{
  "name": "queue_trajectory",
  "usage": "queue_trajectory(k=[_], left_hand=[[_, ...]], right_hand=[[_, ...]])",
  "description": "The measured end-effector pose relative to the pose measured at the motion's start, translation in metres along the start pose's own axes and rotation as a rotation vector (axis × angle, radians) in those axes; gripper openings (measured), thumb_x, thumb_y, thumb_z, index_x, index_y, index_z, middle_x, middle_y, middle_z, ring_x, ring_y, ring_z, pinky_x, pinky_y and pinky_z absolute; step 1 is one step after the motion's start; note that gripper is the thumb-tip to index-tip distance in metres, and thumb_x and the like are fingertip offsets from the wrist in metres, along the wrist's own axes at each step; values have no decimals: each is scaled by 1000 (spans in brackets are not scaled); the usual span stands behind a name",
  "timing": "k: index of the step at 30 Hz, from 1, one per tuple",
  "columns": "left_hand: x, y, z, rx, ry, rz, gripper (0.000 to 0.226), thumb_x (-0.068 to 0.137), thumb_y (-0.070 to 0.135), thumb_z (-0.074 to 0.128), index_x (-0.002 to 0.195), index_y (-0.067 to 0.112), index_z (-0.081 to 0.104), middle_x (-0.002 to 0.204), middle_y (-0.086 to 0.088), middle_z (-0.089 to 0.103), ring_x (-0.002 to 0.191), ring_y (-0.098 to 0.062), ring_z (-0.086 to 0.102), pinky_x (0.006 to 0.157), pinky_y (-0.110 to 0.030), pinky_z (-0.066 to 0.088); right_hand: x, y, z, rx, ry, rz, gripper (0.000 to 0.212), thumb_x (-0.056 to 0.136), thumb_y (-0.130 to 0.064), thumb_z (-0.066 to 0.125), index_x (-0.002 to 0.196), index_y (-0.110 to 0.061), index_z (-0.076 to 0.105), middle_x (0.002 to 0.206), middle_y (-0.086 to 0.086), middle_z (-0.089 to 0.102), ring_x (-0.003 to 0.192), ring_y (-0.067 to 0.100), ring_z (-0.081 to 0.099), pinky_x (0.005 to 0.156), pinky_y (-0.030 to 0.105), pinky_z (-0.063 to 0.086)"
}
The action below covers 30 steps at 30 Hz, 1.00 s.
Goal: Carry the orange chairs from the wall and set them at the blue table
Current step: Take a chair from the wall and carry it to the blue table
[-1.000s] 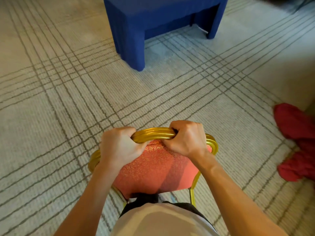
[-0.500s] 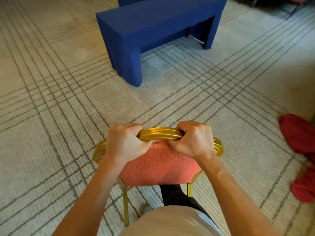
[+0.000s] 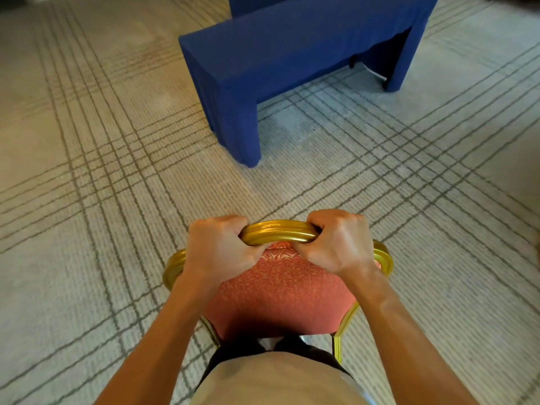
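While we look down from head height, the carpeted floor (image 3: 87, 200) fills nearly everything, pale grey-beige and crossed by bands of thin dark lines that form a loose plaid. Up at twelve to one o'clock stands the blue table (image 3: 292, 54), draped in dark blue cloth that hangs down to the carpet at its near corner; a gap in the drape shows at its far right end, and the top edge of the view cuts off its upper part. A stretch of bare carpet lies between the table and what we carry.

At six o'clock, directly in front of our body, is the orange chair (image 3: 277, 293), seen from behind and above. Its back is padded in orange-red patterned fabric and ringed by a rounded gold frame, and a gold leg shows at lower right. We cannot tell whether its legs touch the floor.

Our left hand (image 3: 217, 252) grips the top of the gold frame at about eleven o'clock on the curve, fingers (image 3: 230, 222) clenched over the rail. Our right hand (image 3: 339, 241) grips the same rail at about one o'clock, likewise curled tight around it, with a short stretch of shiny gold showing between the two fists. Both bare forearms run up from the lower corners.
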State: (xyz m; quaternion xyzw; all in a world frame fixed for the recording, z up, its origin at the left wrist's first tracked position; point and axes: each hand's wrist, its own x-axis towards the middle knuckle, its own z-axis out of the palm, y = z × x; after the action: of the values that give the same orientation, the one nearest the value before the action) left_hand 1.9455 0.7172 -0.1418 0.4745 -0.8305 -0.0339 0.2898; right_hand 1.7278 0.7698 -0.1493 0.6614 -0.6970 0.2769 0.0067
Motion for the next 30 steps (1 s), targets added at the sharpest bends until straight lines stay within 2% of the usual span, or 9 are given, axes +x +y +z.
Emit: queue_trajectory(k=[4, 9, 15, 19, 21, 26, 30], left_hand=[[47, -6, 19, -31, -17, 24, 53, 69, 50, 79, 55, 25, 35, 51, 14, 35, 43, -9, 37, 43, -25, 30], [106, -31, 57, -50, -39, 19, 51, 70, 52, 77, 52, 17, 44, 48, 8, 45, 42, -13, 42, 38, -32, 36], [196, -72, 99, -84, -39, 0, 51, 67, 52, 79, 55, 26, 36, 50, 12, 40, 43, -11, 42, 42, -28, 32], [271, -102, 124, -108, -36, 13, 49, 69, 55, 73, 54, 27, 36, 48, 7, 47, 43, -16, 48, 42, -31, 37], [306, -112, 131, -115, -46, 45, 48, 70, 57, 70, 54, 27, 35, 48, 10, 40, 42, -15, 46, 43, -30, 36], [371, -128, 147, -132, -55, 71, 47, 68, 52, 69, 54, 27, 31, 48, 9, 34, 43, -17, 45, 43, -31, 37], [428, -137, 161, -131, -55, 111, 51, 69, 49, 73, 53, 27, 30, 50, 12, 25, 43, -12, 37, 43, -30, 32]], right_hand=[[43, 22, 8, 28, 20, -14, 36, 68, -49, 68, 52, -21, 52, 50, -8, 52, 48, 17, 53, 50, 27, 42], [104, 46, 30, 22, 14, -1, 35, 69, -52, 61, 53, -23, 51, 51, -8, 54, 49, 16, 55, 50, 30, 45], [201, 70, 65, -41, -17, 24, 41, 69, -59, 58, 53, -22, 51, 51, -8, 55, 50, 17, 56, 54, 26, 38], [276, 84, 82, -88, -27, 58, 37, 67, -55, 69, 55, -21, 58, 54, -7, 60, 53, 17, 60, 57, 28, 44], [306, 90, 85, -95, -20, 78, 34, 65, -50, 75, 55, -22, 59, 54, -7, 60, 52, 17, 59, 56, 28, 46], [364, 100, 92, -105, 43, 95, 40, 65, -59, 61, 54, -24, 48, 52, -12, 49, 49, 15, 55, 54, 24, 37], [414, 119, 99, -98, 78, 85, 40, 66, -59, 61, 54, -22, 51, 52, -9, 54, 48, 15, 54, 53, 23, 34]])
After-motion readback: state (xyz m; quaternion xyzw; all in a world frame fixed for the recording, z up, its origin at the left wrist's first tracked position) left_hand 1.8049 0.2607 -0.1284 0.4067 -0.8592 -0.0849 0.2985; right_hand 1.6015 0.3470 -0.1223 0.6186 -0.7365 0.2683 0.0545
